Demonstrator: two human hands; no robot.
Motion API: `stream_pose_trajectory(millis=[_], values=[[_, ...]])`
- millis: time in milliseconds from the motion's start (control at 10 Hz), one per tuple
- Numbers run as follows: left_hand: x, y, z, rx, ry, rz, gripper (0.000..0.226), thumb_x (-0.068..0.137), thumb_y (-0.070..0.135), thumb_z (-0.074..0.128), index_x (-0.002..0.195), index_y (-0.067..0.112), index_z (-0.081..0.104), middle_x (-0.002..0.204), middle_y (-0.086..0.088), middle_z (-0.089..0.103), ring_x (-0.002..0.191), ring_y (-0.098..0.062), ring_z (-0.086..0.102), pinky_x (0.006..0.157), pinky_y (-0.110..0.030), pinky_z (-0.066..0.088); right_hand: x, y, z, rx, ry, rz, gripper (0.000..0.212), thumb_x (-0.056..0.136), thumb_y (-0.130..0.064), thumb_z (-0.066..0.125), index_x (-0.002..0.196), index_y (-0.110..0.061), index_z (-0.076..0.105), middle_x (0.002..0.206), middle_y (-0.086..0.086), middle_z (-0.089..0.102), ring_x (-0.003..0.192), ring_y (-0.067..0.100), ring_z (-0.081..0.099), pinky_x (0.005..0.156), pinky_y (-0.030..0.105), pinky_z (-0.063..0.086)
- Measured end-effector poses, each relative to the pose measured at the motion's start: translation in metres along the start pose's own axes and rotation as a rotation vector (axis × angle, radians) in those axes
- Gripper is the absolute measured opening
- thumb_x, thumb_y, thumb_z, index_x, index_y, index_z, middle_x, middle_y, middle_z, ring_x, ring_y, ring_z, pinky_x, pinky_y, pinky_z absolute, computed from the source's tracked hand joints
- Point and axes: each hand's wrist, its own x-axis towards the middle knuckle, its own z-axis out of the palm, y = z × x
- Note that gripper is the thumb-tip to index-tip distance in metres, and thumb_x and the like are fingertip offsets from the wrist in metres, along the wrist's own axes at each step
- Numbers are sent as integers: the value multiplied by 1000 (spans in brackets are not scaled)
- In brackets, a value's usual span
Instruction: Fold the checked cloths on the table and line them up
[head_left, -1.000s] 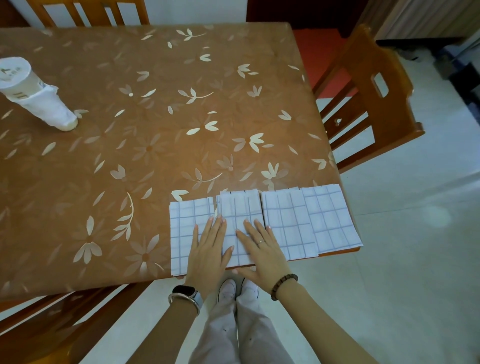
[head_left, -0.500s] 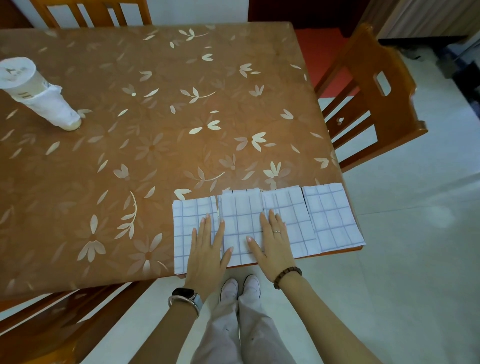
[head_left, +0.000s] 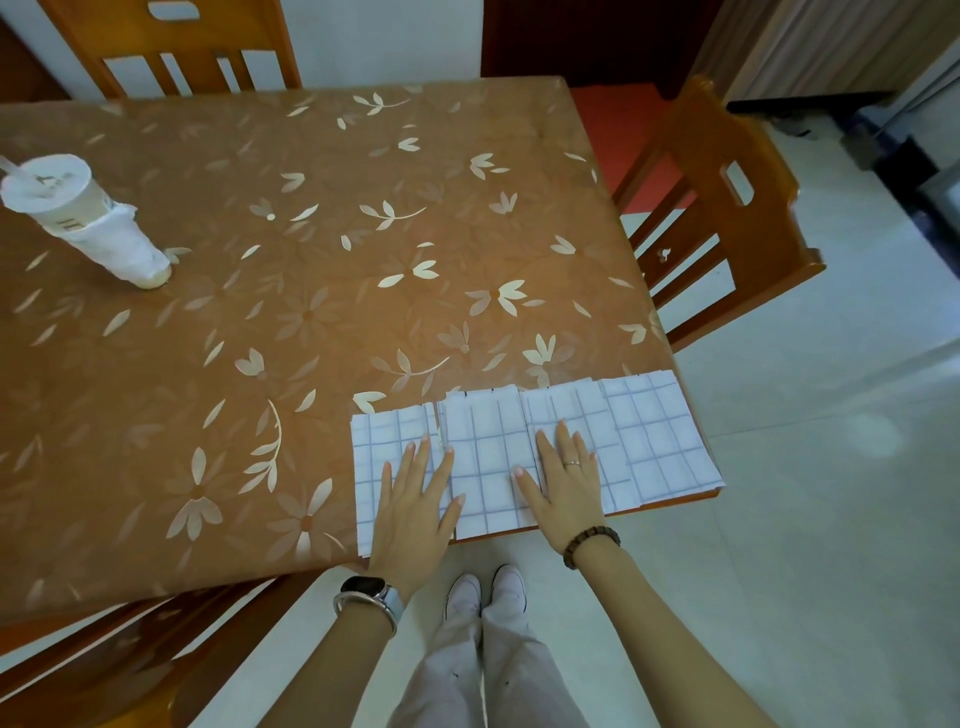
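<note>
View from above of a brown worktop (head_left: 322, 270) with a pale flower and leaf pattern. A person stands at its near edge.

At 5 o'clock in the view, a row of four folded checked cloths (head_left: 485, 467), white with thin blue lines, lies side by side along the near edge, up to the worktop's right corner. The leftmost cloth (head_left: 376, 452) and the second cloth (head_left: 488, 441) touch edge to edge. The third cloth (head_left: 579, 410) slightly overlaps the fourth cloth (head_left: 660, 436), which ends the row at 3 o'clock of the others.

The left hand (head_left: 415, 501) lies palm down on the leftmost cloth, its fingers (head_left: 421, 460) straight and spread, gripping nothing; its thumb rests on the second cloth. The right hand (head_left: 569, 491) lies flat across the join of the second and third cloths, fingers (head_left: 563, 441) straight and pointing to 12 o'clock, holding nothing.

The left wrist wears a watch (head_left: 366, 590); the right wrist wears a dark bead bracelet (head_left: 589, 545).

At 10 o'clock stands a white lidded cup (head_left: 62, 202), its lower half wrapped in tissue. A wooden chair (head_left: 727, 208) stands at 2 o'clock beside the worktop.
</note>
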Motion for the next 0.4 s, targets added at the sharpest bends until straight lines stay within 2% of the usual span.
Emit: stream_pose_trajectory(millis=[100, 200, 300, 400], values=[[-1, 2, -4, -2, 18, 13, 64, 96, 58, 11, 154, 33, 11, 164, 1, 3, 151, -18, -4, 121, -40, -6, 0, 2, 1, 21, 25, -17, 88, 83, -75, 10, 153, -24, 20, 162, 0, -3, 148, 21, -9, 117, 38, -10], [-3, 1, -10, -81, 41, 5, 64, 96, 58, 13, 154, 32, 17, 164, 5, 2, 150, -12, -6, 120, -34, -10, 0, 1, -3, 129, 73, -7, 80, 86, -72, 18, 151, -26, 24, 162, -1, 3, 149, 20, -2, 119, 38, -6], [-3, 0, -23, -288, 111, 1, 59, 99, 54, 23, 154, 31, 22, 163, 8, 8, 149, -5, -3, 123, -36, -3, -2, -5, -18, 408, 211, 7, 69, 92, -60, 36, 149, -21, 29, 158, 2, 23, 146, 19, 18, 120, 45, 16], [-3, 1, -41, -474, 161, -51, 54, 103, 41, 38, 153, 25, 28, 161, 7, 17, 144, 0, 7, 123, -41, 10, -7, -10, -38, 619, 306, 45, 61, 96, -47, 46, 149, -19, 31, 152, -1, 34, 139, 11, 30, 117, 40, 28]])
